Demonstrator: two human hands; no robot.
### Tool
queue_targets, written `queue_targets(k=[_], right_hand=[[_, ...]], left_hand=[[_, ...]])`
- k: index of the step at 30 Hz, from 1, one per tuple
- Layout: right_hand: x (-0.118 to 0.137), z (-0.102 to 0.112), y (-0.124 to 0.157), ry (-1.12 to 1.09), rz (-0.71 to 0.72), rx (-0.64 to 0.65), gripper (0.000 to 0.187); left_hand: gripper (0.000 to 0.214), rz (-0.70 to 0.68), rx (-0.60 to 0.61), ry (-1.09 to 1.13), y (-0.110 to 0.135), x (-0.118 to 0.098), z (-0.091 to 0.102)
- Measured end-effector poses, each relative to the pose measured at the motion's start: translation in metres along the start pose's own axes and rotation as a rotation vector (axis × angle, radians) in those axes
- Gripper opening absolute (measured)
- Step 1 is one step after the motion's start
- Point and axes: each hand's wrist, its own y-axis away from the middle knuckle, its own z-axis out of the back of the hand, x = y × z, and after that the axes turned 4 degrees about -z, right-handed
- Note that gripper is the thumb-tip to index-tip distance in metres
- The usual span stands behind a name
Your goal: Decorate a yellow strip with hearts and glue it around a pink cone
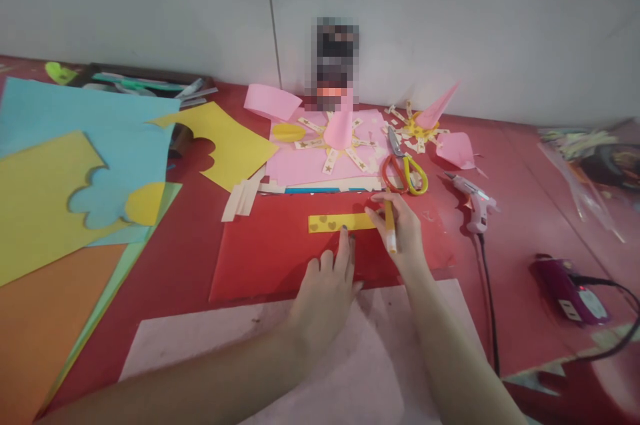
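A yellow paper strip [336,222] with small heart marks lies flat on a red sheet [270,258]. My left hand [327,288] rests palm down on the red sheet, fingers stretched out, with a fingertip at the strip's lower edge. My right hand [403,231] is closed round a yellow pencil-like tool [389,228] and its fingertips touch the strip's right end.
Orange and yellow scissors [406,170] and a glue gun [474,201] with its cord lie just beyond my right hand. Pink paper with cone and ray pieces [340,145] sits at the back. Blue, yellow and orange sheets [65,171] cover the left. A purple plug block [570,291] is at right.
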Motion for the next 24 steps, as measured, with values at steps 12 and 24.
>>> queue_targets(k=[12, 24], right_hand=[[-0.0006, -0.0011, -0.0004, -0.021, -0.007, -0.001, 0.020], [0.0024, -0.0036, 0.0049, -0.016, 0.174, -0.219, 0.027]], left_hand=[[0.051, -0.001, 0.012, -0.004, 0.0000, -0.0006, 0.0026], [0.049, -0.014, 0.005, 0.037, -0.0002, 0.0004, 0.0015]])
